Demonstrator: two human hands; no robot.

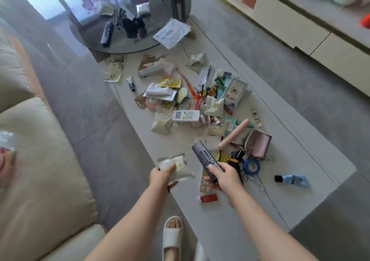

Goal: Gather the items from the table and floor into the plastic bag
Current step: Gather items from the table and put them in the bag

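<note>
Gripping a dark remote (207, 161), the right hand (226, 177) curls its fingers (212, 168) round it (thumb on top). The left hand (161, 177) pinches a pale packet (177, 167) above the counter (300, 160).

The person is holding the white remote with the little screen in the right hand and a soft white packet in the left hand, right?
Not quite. In the head view the right hand holds a black remote; the white remote lies on the table. The left hand does hold a soft white packet.
</note>
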